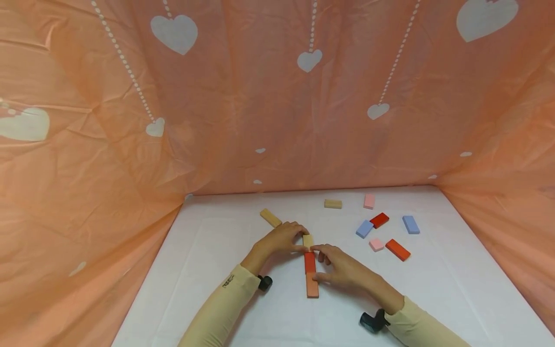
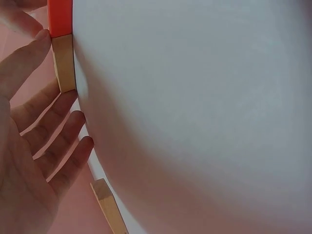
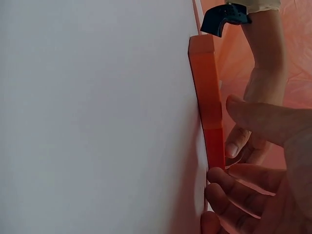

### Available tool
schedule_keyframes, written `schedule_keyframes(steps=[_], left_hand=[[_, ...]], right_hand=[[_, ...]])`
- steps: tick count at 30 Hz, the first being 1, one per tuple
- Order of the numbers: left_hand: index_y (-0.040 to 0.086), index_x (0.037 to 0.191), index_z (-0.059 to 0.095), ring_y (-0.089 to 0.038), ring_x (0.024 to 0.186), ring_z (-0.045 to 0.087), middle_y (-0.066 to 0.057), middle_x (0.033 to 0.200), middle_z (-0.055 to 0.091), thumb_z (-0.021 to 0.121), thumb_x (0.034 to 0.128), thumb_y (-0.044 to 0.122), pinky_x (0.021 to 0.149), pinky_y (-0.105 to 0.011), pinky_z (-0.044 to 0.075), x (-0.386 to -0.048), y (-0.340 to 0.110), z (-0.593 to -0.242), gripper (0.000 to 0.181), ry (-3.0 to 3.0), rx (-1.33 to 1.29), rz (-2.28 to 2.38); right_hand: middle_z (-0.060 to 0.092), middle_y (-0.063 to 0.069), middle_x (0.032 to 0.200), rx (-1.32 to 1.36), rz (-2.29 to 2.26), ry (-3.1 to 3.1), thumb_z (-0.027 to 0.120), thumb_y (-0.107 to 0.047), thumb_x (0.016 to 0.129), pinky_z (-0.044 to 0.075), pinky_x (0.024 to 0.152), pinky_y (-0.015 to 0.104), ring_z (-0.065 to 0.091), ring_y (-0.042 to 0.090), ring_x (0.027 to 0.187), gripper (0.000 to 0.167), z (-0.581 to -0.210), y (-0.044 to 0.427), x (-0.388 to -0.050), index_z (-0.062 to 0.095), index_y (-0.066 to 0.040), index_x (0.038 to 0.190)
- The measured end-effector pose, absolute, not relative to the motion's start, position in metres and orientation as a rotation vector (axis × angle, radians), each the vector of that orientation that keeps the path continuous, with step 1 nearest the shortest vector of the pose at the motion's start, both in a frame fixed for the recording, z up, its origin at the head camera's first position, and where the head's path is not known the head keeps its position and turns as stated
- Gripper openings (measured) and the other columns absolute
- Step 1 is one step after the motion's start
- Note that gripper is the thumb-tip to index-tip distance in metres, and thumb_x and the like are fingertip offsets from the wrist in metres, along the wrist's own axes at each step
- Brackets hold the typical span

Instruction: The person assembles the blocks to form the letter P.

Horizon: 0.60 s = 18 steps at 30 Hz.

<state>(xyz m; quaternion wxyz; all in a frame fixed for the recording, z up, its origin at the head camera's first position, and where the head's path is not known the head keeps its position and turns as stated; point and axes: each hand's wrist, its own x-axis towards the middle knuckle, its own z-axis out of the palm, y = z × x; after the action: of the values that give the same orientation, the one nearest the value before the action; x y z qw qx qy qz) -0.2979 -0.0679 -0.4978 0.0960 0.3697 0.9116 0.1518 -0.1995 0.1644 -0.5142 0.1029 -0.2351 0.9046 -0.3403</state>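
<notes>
A line of three flat blocks runs away from me in the head view: an orange block point(image 1: 312, 285) nearest, a red block point(image 1: 310, 263) behind it, then a plain wooden block point(image 1: 308, 241) at the far end. My left hand point(image 1: 284, 239) pinches the wooden block lengthwise, thumb near its joint with the red one and forefinger at its far end point(image 2: 68, 63). To the right of the line, my right hand point(image 1: 342, 266) has its forefinger by the joint between red and wood, its thumb beside the orange block point(image 3: 207, 83). Its fingers look loosely bent around nothing.
Another wooden block point(image 1: 270, 218) lies just beyond the left hand, and one more wooden block point(image 1: 333, 204) farther back. Scattered at right are pink, blue and red blocks, including a blue block point(image 1: 411, 224) and a red block point(image 1: 398, 250). An orange curtain point(image 1: 277, 120) surrounds the white table point(image 1: 208, 241).
</notes>
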Motion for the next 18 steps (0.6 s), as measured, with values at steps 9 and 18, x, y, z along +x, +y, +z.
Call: schedule_keyframes(steps=[9,18], left_hand=[[0.013,0.136,0.07,-0.023,0.123,0.061,-0.003,0.132,0.068,0.083,0.0955,0.04,0.111,-0.039,0.047,-0.2964,-0.0678,-0.4975,0.05,2.708,1.072,0.441],[0.012,0.138,0.069,-0.025,0.129,0.06,-0.005,0.135,0.067,0.077,0.1009,0.038,0.115,-0.042,0.047,-0.2966,-0.0698,-0.4993,0.046,2.716,1.083,0.5]], right_hand=[[0.058,-0.006,0.11,-0.705,-0.944,2.711,0.087,-0.04,0.091,0.051,0.088,0.035,0.054,0.014,0.1,0.076,-0.5137,0.1625,-0.2019,0.056,-0.008,0.152],[0.056,-0.007,0.108,-0.806,-0.913,2.722,0.085,-0.044,0.093,0.047,0.084,0.031,0.052,0.013,0.097,0.076,-0.5143,0.1638,-0.2028,0.057,-0.006,0.153]])
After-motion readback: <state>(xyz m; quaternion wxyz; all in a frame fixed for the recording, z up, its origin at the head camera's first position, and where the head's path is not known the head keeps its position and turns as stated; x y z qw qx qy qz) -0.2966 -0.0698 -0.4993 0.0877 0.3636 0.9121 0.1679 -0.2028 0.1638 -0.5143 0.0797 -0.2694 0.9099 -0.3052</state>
